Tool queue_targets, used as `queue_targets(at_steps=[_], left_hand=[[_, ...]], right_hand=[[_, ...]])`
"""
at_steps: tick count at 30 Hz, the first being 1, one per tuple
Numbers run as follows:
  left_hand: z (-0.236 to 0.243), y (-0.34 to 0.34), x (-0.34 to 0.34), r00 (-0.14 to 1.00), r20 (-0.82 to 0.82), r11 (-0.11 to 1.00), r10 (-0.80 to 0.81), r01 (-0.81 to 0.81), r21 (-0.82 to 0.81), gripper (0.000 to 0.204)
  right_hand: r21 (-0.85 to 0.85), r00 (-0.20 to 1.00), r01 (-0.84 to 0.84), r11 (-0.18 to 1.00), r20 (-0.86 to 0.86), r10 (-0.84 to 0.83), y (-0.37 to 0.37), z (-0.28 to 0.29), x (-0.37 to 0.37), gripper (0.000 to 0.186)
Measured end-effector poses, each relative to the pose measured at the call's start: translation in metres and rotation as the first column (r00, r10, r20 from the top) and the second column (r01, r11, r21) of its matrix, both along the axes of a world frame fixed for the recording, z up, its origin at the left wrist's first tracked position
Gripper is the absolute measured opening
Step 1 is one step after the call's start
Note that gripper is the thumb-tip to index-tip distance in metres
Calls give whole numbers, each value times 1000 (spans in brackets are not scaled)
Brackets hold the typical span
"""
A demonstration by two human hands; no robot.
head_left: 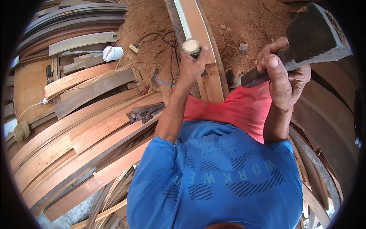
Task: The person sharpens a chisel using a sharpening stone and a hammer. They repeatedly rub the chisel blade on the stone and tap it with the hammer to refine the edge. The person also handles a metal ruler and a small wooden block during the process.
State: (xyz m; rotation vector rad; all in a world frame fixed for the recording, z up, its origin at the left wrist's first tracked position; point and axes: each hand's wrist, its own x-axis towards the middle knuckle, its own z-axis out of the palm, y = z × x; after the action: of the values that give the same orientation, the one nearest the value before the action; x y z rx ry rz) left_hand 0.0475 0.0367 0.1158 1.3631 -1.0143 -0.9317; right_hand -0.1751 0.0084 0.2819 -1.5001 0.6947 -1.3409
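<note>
My left hand (191,68) is wrapped round the handle of a chisel (190,46), whose round pale butt faces up. Below that hand lies a long wooden workpiece (197,23) with pale edges, running away from between my legs; the hand hides most of the chisel's blade. Raised at the right, my right hand (285,82) grips the short dark handle of a mallet (314,36). Its thumb and fingers close round the handle, and the big, dark, blocky head tilts up to the right, well apart from the chisel.
Planks (87,137) are piled on the left, with a handsaw (146,112) lying on them. A white tub (112,54) and a dark cable (171,42) are at the upper left. Sawdust (244,23) covers the ground ahead. Broad dark boards (324,110) stand at the right.
</note>
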Motion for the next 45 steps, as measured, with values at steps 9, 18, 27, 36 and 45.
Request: queue_targets(at_steps=[9,18,27,36,45], left_hand=[[42,1,-5,883,462,997,-81,76,30,24],[27,-4,-16,987,163,987,-3,29,-157,23],[18,2,-10,981,193,997,8,7,-75,25],[15,-2,-10,981,193,998,-5,18,-66,22],[20,-9,-27,950,308,994,-55,82,-74,20]], right_hand=[[-93,1000,-3,996,13,5,0,6,-13,20],[-164,1000,15,986,26,-11,3,13,-20,23],[-168,998,21,985,55,-12,2,11,-14,25],[-166,999,21,986,35,-15,1,7,-17,24],[-132,997,25,991,75,-15,4,8,-9,24]])
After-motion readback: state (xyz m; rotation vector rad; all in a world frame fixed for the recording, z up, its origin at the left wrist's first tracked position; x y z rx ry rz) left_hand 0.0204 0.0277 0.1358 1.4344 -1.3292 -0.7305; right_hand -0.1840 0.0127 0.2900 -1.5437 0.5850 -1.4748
